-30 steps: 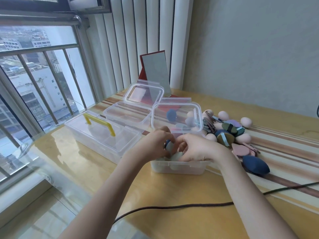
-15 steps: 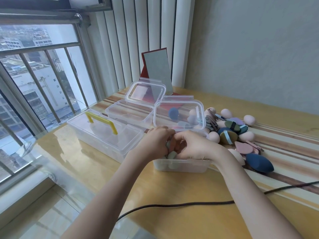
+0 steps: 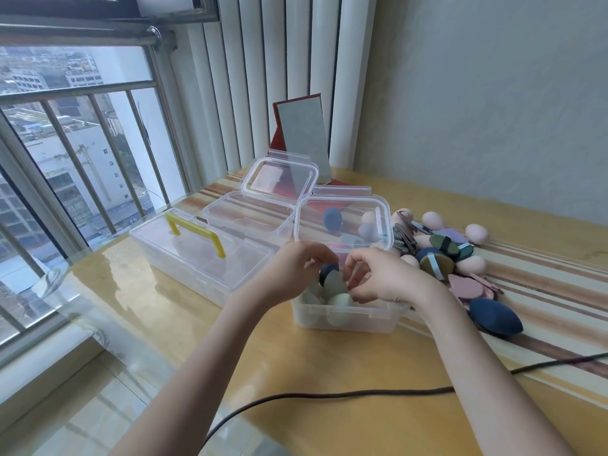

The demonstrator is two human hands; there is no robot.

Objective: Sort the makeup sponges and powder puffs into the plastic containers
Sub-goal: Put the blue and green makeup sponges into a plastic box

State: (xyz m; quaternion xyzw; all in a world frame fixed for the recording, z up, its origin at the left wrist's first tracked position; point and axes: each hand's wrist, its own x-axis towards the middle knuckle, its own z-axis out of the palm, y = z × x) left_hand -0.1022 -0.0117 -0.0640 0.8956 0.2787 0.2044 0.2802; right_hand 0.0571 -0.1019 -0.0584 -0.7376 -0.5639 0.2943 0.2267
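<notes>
We take the near container as our landmark. Half a second ago both hands were bunched tight over its mouth; now they have lifted slightly and drawn apart, so the sponges inside show between them: a grey-green one propped against a dark blue one, with paler ones below.

Our left hand hovers over the container's left side, fingers curled loosely; we cannot tell whether it holds anything. Our right hand sits over the right side, fingertips lightly on or pinching the grey-green sponge; which of the two we cannot tell.

We judge the sponge is being settled in, and the container looks nearly full. To its right the unsorted pile remains, a dark blue sponge nearest. Behind it to the left stands an open empty container, and further left the closed yellow-handled box.
</notes>
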